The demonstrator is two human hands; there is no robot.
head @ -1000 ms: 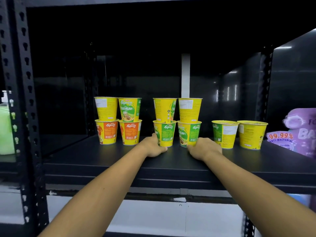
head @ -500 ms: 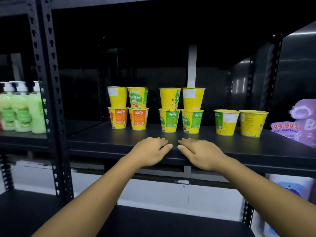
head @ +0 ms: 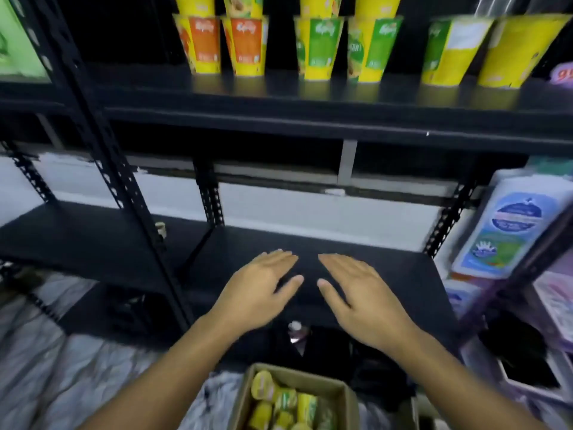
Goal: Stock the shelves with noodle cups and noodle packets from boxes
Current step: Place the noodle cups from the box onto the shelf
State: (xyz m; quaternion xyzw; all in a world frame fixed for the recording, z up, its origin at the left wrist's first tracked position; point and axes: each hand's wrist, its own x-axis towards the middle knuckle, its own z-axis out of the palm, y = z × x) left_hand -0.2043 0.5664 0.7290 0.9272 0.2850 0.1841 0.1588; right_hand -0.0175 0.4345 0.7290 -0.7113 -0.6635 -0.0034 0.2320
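Note:
Several yellow noodle cups [head: 322,48] stand in a row on the upper black shelf [head: 310,119] at the top of the view, some stacked in twos. A cardboard box [head: 338,389] holding more yellow noodle cups [head: 279,401] sits on the floor at the bottom centre. My left hand [head: 260,290] and my right hand [head: 356,293] hover side by side, palms down and fingers spread, over the bare lower black shelf [head: 403,274]. Neither hand holds anything.
A perforated black upright [head: 102,169] runs diagonally on the left. Blue and white packets [head: 508,231] lean on the right, with purple packaging [head: 555,299] below them. A green bottle [head: 18,41] shows top left. Crumpled plastic sheeting [head: 55,367] covers the floor at left.
My view has tilted down from the cup shelf to the lower shelf and the box. Both hands have left the upper shelf edge and dropped lower, fingers spread.

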